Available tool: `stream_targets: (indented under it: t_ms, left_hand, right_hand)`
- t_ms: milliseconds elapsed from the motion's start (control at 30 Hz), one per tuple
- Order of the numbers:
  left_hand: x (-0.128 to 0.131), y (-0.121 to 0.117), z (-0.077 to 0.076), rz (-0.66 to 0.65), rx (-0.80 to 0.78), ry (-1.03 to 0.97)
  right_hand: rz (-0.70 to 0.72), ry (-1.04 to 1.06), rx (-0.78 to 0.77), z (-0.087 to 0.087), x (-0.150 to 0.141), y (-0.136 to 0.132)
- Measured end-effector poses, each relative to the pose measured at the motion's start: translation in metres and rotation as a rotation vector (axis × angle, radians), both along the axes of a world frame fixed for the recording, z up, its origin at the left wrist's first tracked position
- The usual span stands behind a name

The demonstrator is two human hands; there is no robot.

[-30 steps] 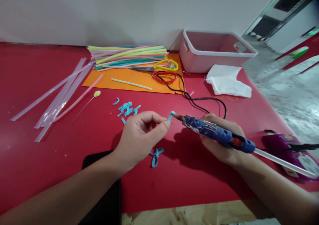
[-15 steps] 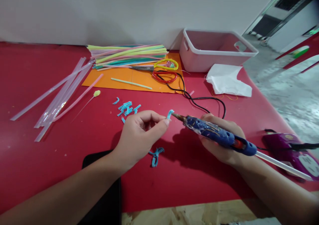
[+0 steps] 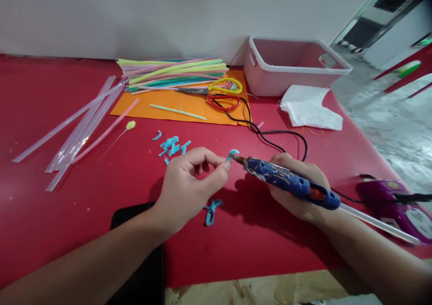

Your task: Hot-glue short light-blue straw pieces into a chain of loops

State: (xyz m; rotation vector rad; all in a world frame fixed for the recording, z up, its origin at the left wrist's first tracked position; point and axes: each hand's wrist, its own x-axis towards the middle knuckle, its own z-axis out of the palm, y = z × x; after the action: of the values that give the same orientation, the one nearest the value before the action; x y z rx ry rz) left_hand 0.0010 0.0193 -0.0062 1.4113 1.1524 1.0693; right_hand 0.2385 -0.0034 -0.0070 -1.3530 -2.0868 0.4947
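Between thumb and forefinger, my left hand pinches a short curled blue pipe cleaner piece. Wrapped around a worn blue hot glue gun is my right hand, partly hidden behind it. The gun's nozzle points left and appears to touch the blue piece near my left fingertips. A clear glue stick juts from the gun's back end. Below my left hand, joined blue loops lie on the red table. Several cut blue pieces are scattered just beyond that hand.
A bundle of coloured pipe cleaners and scissors lie on orange paper. Clear glue sticks are at left, a pink bin behind. A black cord trails near a purple power socket. A black object sits by my left forearm.
The glue gun has shifted slightly left, its nozzle now overlapping the blue piece. That piece looks more bent over toward the right. My left hand has barely moved.
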Motion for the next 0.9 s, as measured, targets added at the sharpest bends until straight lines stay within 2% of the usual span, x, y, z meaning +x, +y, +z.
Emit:
stream_targets:
  t_ms: [167, 467, 900]
  left_hand:
    - [0.0002, -0.0004, 0.0007, 0.004, 0.058, 0.034]
    - [-0.0002, -0.0015, 0.0030, -0.002, 0.010, 0.042]
    - [0.0007, -0.0005, 0.0034, -0.003, -0.003, 0.057]
  right_hand:
    - [0.003, 0.006, 0.030, 0.0008, -0.0007, 0.0004]
    - [-0.030, -0.025, 0.039, 0.0002, 0.0004, -0.0001]
    - [-0.008, -0.035, 0.096, 0.0009, 0.0006, 0.0000]
